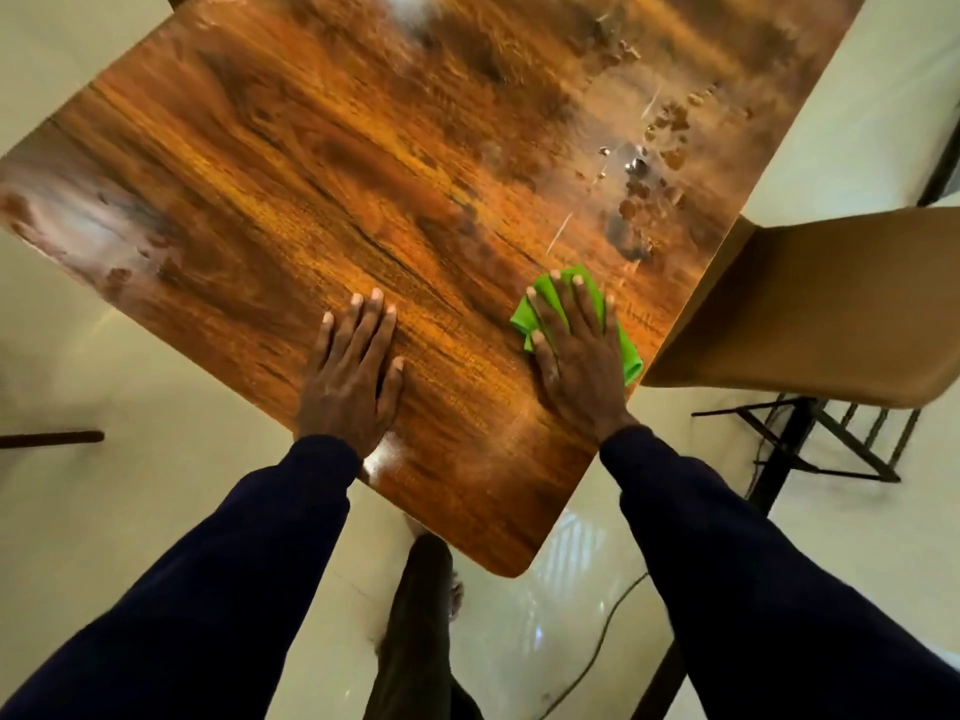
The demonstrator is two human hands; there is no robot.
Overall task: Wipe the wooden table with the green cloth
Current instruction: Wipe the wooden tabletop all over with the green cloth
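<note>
The glossy wooden table (pixel 322 163) fills the upper part of the head view, its near corner pointing toward me. My right hand (pixel 576 350) lies flat on the folded green cloth (pixel 631 358), pressing it onto the tabletop close to the right edge; most of the cloth is hidden under the palm and fingers. My left hand (pixel 353 376) rests flat on the bare wood near the front-left edge, fingers spread, holding nothing. Water drops and wet smears (pixel 644 174) sit on the wood beyond the cloth.
A tan chair (pixel 810 309) on a black metal frame stands against the table's right edge, close to the cloth. Pale tiled floor surrounds the table. A cable (pixel 597 657) runs across the floor below, near my leg and bare foot (pixel 421 615).
</note>
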